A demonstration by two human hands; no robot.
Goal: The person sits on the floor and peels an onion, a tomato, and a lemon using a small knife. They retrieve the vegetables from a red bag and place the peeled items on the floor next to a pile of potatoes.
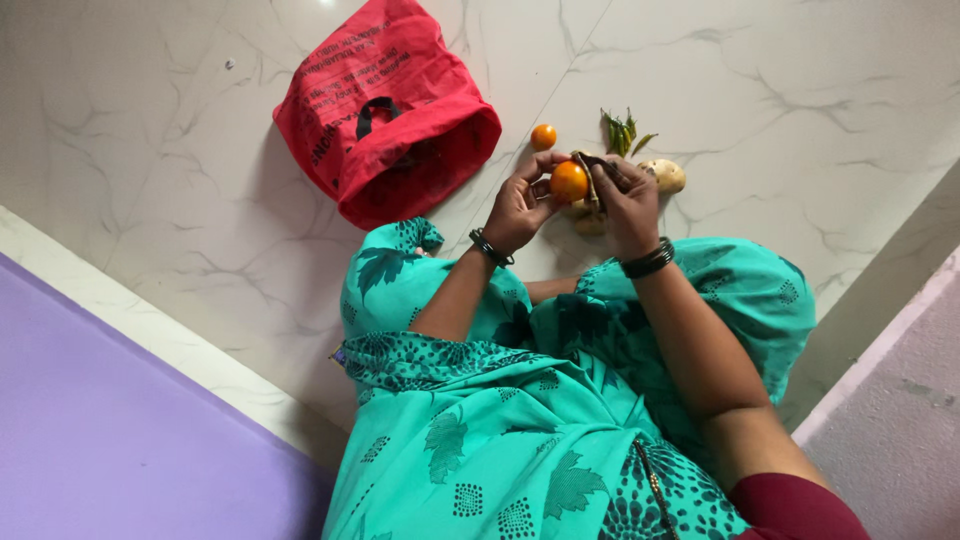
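My left hand (520, 205) grips an orange round fruit (569, 182), held above the marble floor. My right hand (628, 200) is closed on a thin dark tool (597, 166), perhaps a knife or peeler, and presses it against the fruit's right side. Both wrists carry dark bangles. A second, smaller orange fruit (543, 136) lies on the floor just beyond my hands. A pale potato (666, 176) rests to the right of my right hand, and more pale pieces (586, 218) lie partly hidden under my hands.
A red fabric bag (385, 110) sits open on the floor at the left. Green leaves (622, 130) lie beyond the potato. My teal patterned garment (480, 420) covers my folded legs. A purple wall (110, 430) runs along the lower left.
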